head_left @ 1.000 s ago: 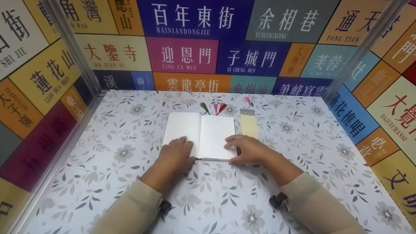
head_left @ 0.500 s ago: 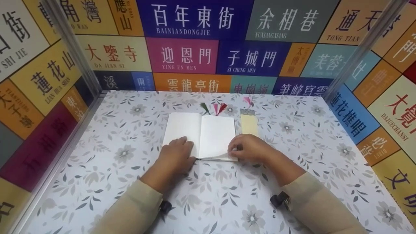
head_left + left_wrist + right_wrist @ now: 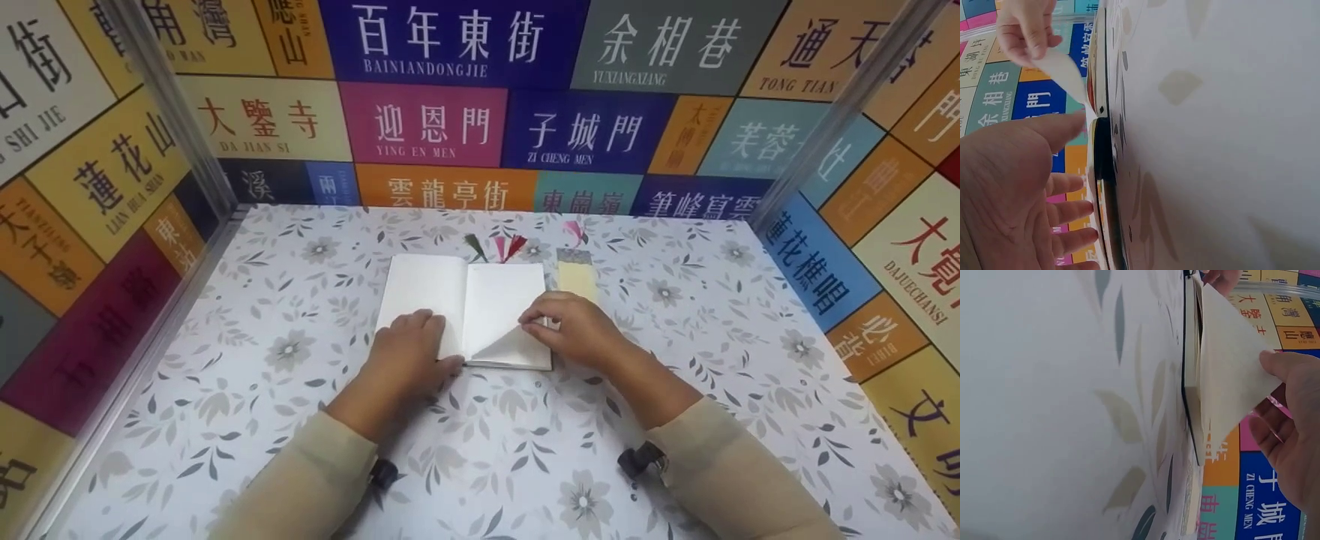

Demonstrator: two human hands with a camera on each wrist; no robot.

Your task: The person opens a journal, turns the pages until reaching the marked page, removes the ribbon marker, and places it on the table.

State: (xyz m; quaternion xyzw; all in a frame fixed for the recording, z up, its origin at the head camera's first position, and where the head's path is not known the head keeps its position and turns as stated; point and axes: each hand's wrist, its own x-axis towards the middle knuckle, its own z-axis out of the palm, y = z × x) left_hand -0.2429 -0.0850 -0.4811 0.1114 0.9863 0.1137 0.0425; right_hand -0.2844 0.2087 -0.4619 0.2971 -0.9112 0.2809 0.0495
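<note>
An open notebook (image 3: 424,289) with blank white pages lies on the table. My left hand (image 3: 409,349) rests on the lower part of its left page, and in the left wrist view the fingers are extended against the book's edge. At the right side, my right hand (image 3: 574,330) pinches the lower corner of a page (image 3: 499,341) between thumb and finger. That page is lifted and bends up from the book, as the right wrist view shows with the raised page (image 3: 1235,374). Green, pink and red tassels (image 3: 501,247) stick out above the notebook's top edge.
A pale yellow bookmark (image 3: 576,274) with a grey top and pink tassel (image 3: 574,232) lies right of the notebook, partly behind the right hand. A floral cloth (image 3: 292,420) covers the table. Panels with printed characters (image 3: 427,124) stand at the back and both sides.
My right hand has taken hold of the right page's lower corner and raised it, drawing it slightly up and left. The left hand stays on the left page.
</note>
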